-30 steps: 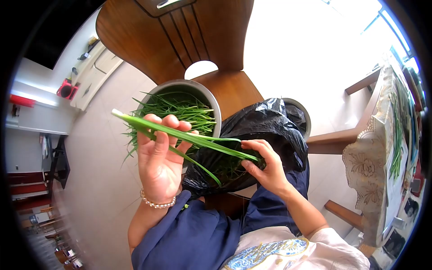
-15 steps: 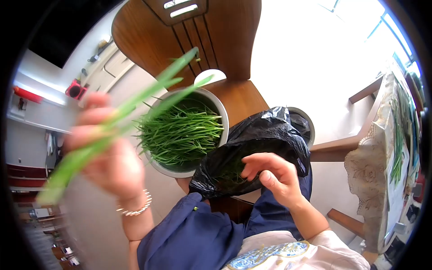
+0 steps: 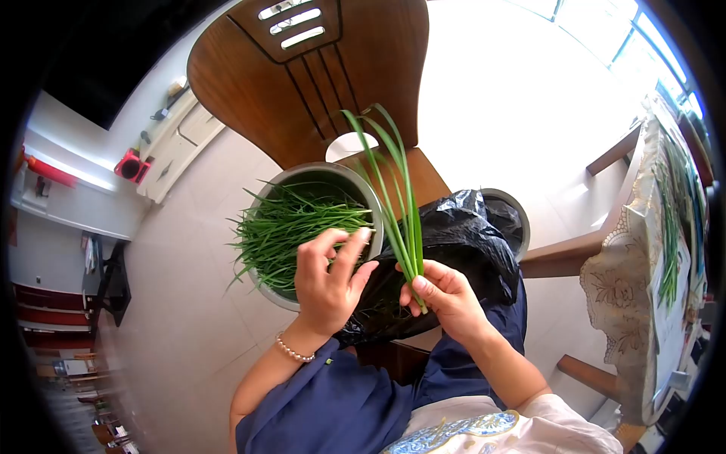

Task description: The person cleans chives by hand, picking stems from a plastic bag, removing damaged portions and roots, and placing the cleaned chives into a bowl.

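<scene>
My right hand (image 3: 454, 301) pinches a few long garlic chives (image 3: 408, 234) near their lower ends, their leaves pointing up and away over the black plastic bag (image 3: 473, 242). Beside it, at the near rim of a metal bowl (image 3: 330, 168), my left hand (image 3: 329, 281) has its fingers apart and bent, with nothing in them. A thick heap of green chives (image 3: 302, 227) fills that bowl and hangs over its left side. The bag gapes between my knees, and some green scraps lie inside it.
A wooden chair (image 3: 333, 68) stands ahead, with the bowl on its seat. The black bag partly covers a round grey container (image 3: 522, 216). At right is a table with a lace cloth (image 3: 616, 287), bearing more green chives (image 3: 668, 257). A low cabinet (image 3: 178, 155) stands at left.
My left hand has come down from the upper left to the bowl and no longer holds the chives. They are now in my right hand, which has closed on them.
</scene>
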Demonstrator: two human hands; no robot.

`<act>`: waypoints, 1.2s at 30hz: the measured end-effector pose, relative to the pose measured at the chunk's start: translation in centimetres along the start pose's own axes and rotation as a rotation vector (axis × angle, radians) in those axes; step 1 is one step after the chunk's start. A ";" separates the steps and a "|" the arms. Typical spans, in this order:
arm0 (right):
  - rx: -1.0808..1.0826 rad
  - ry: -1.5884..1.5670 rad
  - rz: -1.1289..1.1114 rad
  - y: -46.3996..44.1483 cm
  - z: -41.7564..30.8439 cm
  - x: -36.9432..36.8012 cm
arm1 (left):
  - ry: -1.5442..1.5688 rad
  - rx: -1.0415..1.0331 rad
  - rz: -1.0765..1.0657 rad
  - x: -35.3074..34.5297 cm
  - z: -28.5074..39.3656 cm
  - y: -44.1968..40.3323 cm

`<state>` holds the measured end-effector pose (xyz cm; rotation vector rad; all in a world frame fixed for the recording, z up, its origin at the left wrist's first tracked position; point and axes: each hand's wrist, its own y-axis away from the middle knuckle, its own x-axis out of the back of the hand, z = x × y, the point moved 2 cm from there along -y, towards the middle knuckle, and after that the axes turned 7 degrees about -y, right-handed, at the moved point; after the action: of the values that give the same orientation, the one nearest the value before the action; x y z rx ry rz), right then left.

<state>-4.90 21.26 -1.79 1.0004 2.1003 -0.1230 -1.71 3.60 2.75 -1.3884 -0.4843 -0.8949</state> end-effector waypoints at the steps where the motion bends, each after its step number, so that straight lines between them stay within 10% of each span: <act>1: 0.006 0.013 0.023 -0.1 0.0 0.3 | 0.056 0.113 -0.023 0.0 -0.2 0.2; 7: -0.054 -0.022 0.024 -0.8 0.8 0.1 | 1.207 0.860 -0.611 -2.9 -0.3 2.5; 14: 0.101 0.101 0.153 -1.2 0.4 0.1 | 1.231 0.944 -0.769 -3.4 1.7 3.1; 27: 0.199 0.105 0.272 -1.0 0.5 2.0 | 1.045 0.798 -0.720 -5.9 1.9 5.3; 31: 0.235 0.173 0.237 -0.9 0.7 2.7 | 0.381 0.529 -1.022 -5.4 1.6 4.9; 34: 0.237 0.224 0.242 -0.9 1.1 3.2 | 0.441 0.382 -0.863 -5.6 1.5 4.6; 36: 0.362 0.415 0.271 -1.0 1.4 3.7 | 0.607 0.278 -0.342 -4.9 2.5 3.2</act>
<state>-6.08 22.33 -5.55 1.6348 2.3323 -0.1740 -1.64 7.11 -2.60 -0.7344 -0.3596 -1.4060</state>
